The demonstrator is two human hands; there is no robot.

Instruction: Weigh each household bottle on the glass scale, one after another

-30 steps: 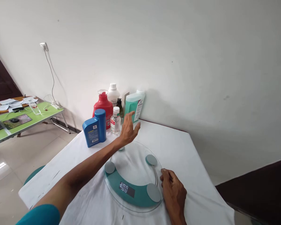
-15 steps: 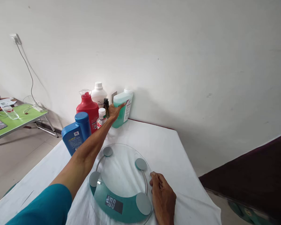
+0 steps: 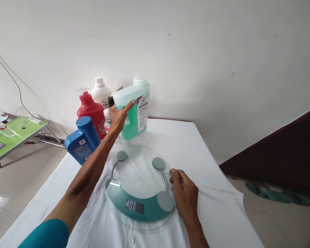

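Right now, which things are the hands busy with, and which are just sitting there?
Busy with:
left hand gripping the green jug
right hand touching the glass scale

Just sitting:
blue bottle
red bottle
white bottle
small clear bottle

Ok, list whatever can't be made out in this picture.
Head view only:
- Small clear bottle: mostly hidden behind the left hand.
- Dark bottle: only its top shows, between the white bottle and green jug.
- Green jug's label: print too small.
- Scale display: digits blurred.
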